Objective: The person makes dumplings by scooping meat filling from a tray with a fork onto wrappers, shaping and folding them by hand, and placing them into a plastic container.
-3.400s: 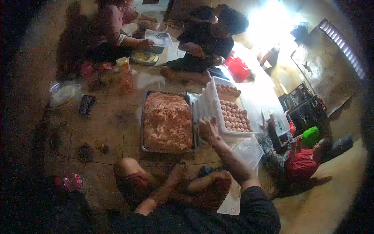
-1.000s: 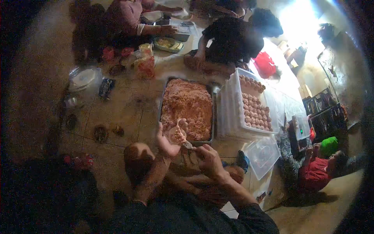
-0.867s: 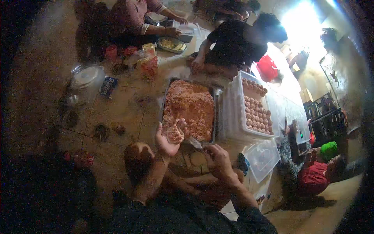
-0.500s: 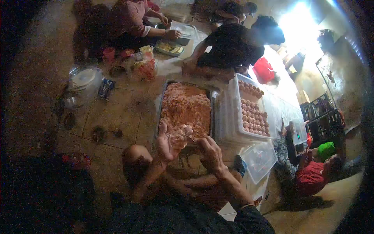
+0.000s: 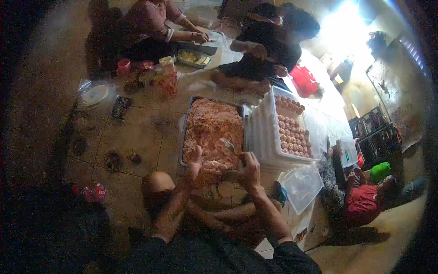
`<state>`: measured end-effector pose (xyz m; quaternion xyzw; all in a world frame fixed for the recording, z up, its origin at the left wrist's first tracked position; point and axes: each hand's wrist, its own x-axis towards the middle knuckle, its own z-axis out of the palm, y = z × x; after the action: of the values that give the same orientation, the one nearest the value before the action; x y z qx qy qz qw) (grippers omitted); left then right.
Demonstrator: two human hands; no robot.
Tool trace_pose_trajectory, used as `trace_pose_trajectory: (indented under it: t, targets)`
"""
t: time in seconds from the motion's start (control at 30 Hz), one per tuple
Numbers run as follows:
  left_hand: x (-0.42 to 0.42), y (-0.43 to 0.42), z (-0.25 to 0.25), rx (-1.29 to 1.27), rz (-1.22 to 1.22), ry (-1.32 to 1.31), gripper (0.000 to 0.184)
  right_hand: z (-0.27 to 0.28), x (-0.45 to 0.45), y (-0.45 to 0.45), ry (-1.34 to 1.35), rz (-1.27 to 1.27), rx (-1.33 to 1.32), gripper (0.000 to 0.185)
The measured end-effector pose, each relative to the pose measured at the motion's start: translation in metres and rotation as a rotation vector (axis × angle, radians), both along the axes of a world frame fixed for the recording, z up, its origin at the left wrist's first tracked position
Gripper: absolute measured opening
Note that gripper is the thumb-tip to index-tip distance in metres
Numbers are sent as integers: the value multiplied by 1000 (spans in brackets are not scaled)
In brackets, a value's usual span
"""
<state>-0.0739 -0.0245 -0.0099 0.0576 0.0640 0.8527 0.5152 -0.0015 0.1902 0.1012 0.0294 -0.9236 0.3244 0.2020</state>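
My right hand (image 5: 249, 171) is closed round the handle of a fork (image 5: 227, 145), whose head is over the near part of a dark-rimmed tray (image 5: 182, 150). A crumbly orange-brown mixture (image 5: 214, 121) fills the tray. My left hand (image 5: 194, 164) is at the tray's near left corner, palm turned inward, with fingers stretched out. Pale lumps of mixture show beside its palm; I cannot tell whether they rest on the hand or in the tray. To the right, a white plastic box (image 5: 273, 130) on a stack holds rows of round balls (image 5: 292, 132) of similar colour.
A clear lid (image 5: 301, 188) lies right of my knee. Two people sit beyond the tray, near an oval dish (image 5: 194, 58). A person in red (image 5: 365, 203) is at the right. A bag (image 5: 95, 96), a dark packet (image 5: 122, 106) and a pink cup (image 5: 123, 66) stand left.
The round piece in my left palm no longer shows there. My right hand has raised the fork over the mixture. The person in black beyond the boxes has shifted back and left.
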Motion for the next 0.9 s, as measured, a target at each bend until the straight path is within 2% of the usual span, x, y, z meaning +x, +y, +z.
trace_pose_trajectory:
  t: [0.03,0.1,0.2,0.23,0.27,0.37,0.47,0.5,0.53,0.6,0.63,0.7,0.77,0.8,0.87,0.9]
  targets:
    - [-9,7,-41,-39,124,101,94,-3,-9,3,9,-21,4,16]
    - [-16,8,-54,-82,251,200,108,-19,-30,8,16,-40,5,15]
    - [-16,5,-14,-299,-11,82,110,-67,-59,22,25,-96,-42,16]
    - [-8,3,-5,-101,64,88,111,-76,-56,29,-50,-100,8,17]
    - [-4,1,-2,97,142,94,112,-73,-49,32,-186,-91,113,17]
    - [3,-2,2,-31,240,82,107,-48,-35,40,-389,-76,248,20]
    - [5,-2,5,-45,230,63,104,-30,-24,35,-149,-76,133,25]
    - [-3,0,-1,-40,222,63,104,-13,-19,29,-150,-85,137,25]
    - [-12,-1,-6,59,146,-285,105,2,-14,20,-126,4,89,25]
    - [-17,11,-27,150,58,-639,105,1,-9,11,-108,84,38,25]
    - [-17,21,-46,-61,118,-238,106,-11,-10,11,-95,129,96,21]
    - [-13,26,-29,-264,178,167,108,-20,-12,15,-80,180,156,17]
    - [-7,11,11,-84,0,212,106,-24,-17,21,-139,21,146,13]
    - [-2,10,27,-89,12,215,106,-23,-22,23,-165,-54,140,11]
    - [14,14,48,-50,223,-323,100,-18,-17,23,-152,-21,77,12]
    - [17,14,39,-56,231,-325,100,-7,-11,18,-116,-20,-26,13]
